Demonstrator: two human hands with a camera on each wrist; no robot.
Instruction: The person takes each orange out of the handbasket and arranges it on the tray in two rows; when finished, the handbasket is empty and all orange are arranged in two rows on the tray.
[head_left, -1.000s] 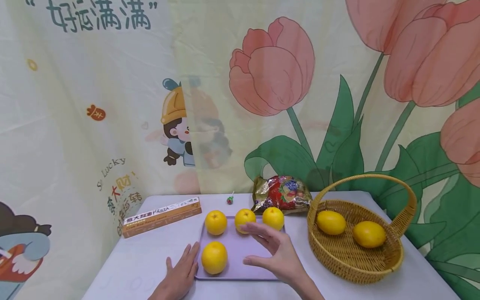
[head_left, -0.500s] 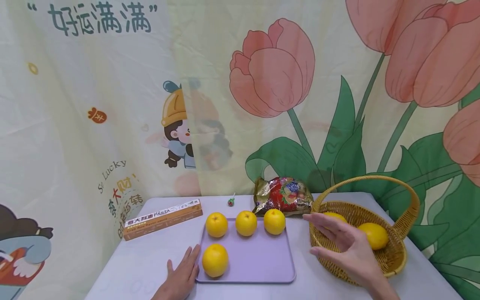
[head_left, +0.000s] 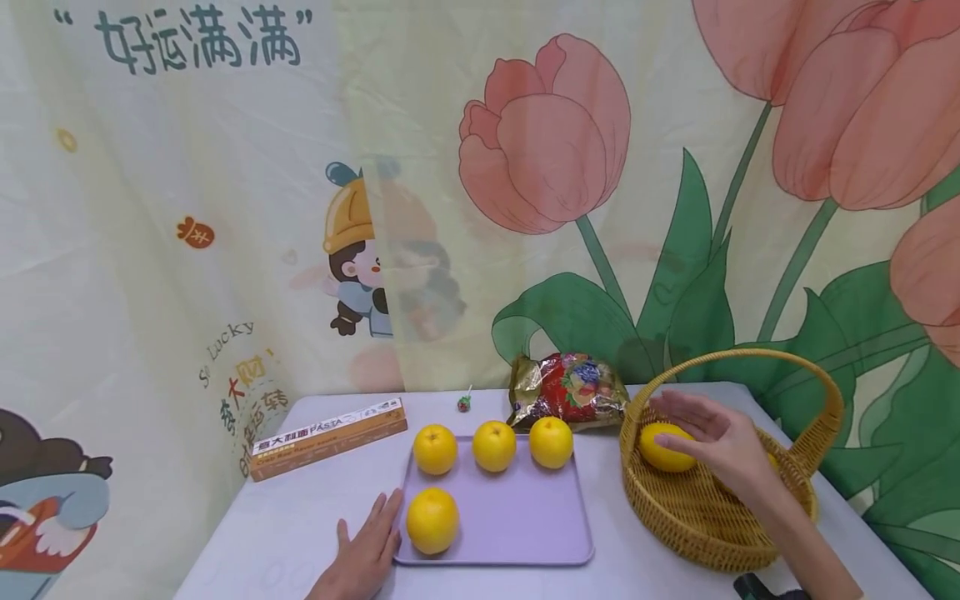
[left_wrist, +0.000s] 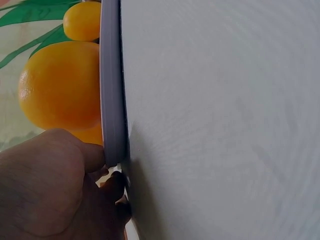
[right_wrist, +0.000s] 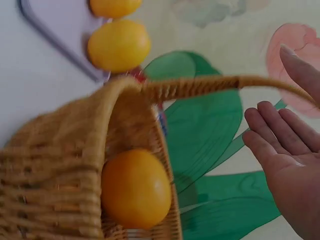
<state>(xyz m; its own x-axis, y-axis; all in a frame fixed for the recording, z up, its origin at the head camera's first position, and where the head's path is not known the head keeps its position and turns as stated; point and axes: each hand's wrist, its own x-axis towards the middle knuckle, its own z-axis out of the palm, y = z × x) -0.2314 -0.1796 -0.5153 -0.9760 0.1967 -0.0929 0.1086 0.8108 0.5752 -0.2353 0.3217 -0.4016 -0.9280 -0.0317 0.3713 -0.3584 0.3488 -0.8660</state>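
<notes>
My right hand (head_left: 716, 437) is over the wicker basket (head_left: 675, 533), fingers spread and relaxed, holding nothing. Beneath its fingertips in the head view lies one oval yellow fruit (head_left: 663, 447); the second fruit (head_left: 773, 461) in the basket is mostly hidden behind the hand. In the right wrist view the fingers (right_wrist: 280, 130) are extended close to the basket's handle (right_wrist: 200, 87). On the left, my left hand (head_left: 360, 546) rests with straight fingers against the edge of the lilac tray (head_left: 525, 521). An orange (head_left: 432, 521) sits on the tray close to that hand.
Three more oranges, one of them the middle orange (head_left: 493, 446), line the tray's back edge. A pasta box (head_left: 327, 439) lies at the back left. Behind the tray are a small green-and-red trinket (head_left: 464, 403) and a shiny red-gold bag (head_left: 570, 390). The basket's handle arches high.
My right hand has moved right, from above the tray to above the basket, staying free of any fruit. The left hand stays at the tray's edge; the fruits have not moved.
</notes>
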